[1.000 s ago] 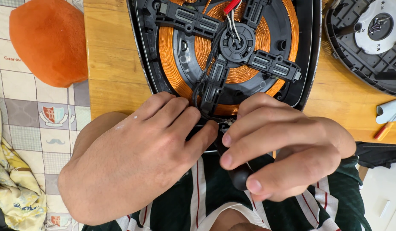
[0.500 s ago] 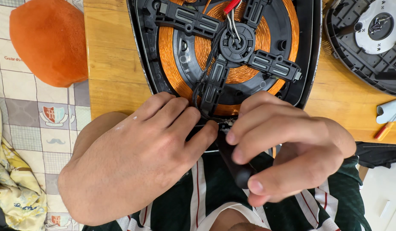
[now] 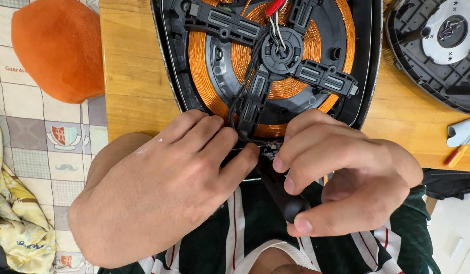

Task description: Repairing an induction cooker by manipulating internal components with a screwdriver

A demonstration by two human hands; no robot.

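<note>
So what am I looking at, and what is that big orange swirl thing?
You are seeing through a camera worn on a person's head, looking down at their own two hands. The orange swirl is a copper wire coil inside an opened black appliance on a wooden table. The right hand holds a black tool handle, likely a screwdriver, aimed at the appliance's near edge. The left hand rests beside it there. Another opened black part lies to the right, and an orange cushion to the left.
</note>
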